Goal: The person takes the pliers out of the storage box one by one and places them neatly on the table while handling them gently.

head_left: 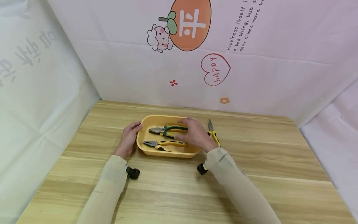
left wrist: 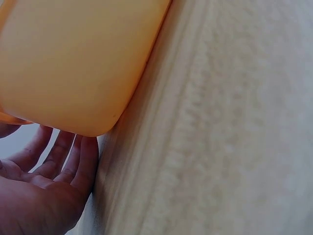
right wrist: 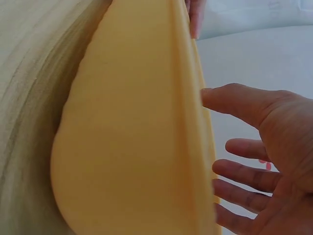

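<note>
A yellow plastic tray (head_left: 167,154) stands on the table with two pairs of pliers inside. One is a green-and-yellow handled pair of combination pliers (head_left: 157,130); nearer me lies a yellow-and-black pair of combination pliers (head_left: 170,143). At the tray's left end my left hand (head_left: 128,140) holds the rim, its fingers (left wrist: 88,161) against the outer wall. Over the tray's right part my right hand (head_left: 197,133) hovers, thumb and fingers apart; it covers the handle ends of the green pliers. Nothing shows between its fingers (right wrist: 244,169).
Right of the tray lie yellow-and-black long-nose pliers (head_left: 211,126), partly hidden by my right wrist. The wooden table (head_left: 156,193) meets a white printed cloth (head_left: 126,71) at the back. Cloth also hangs at both sides.
</note>
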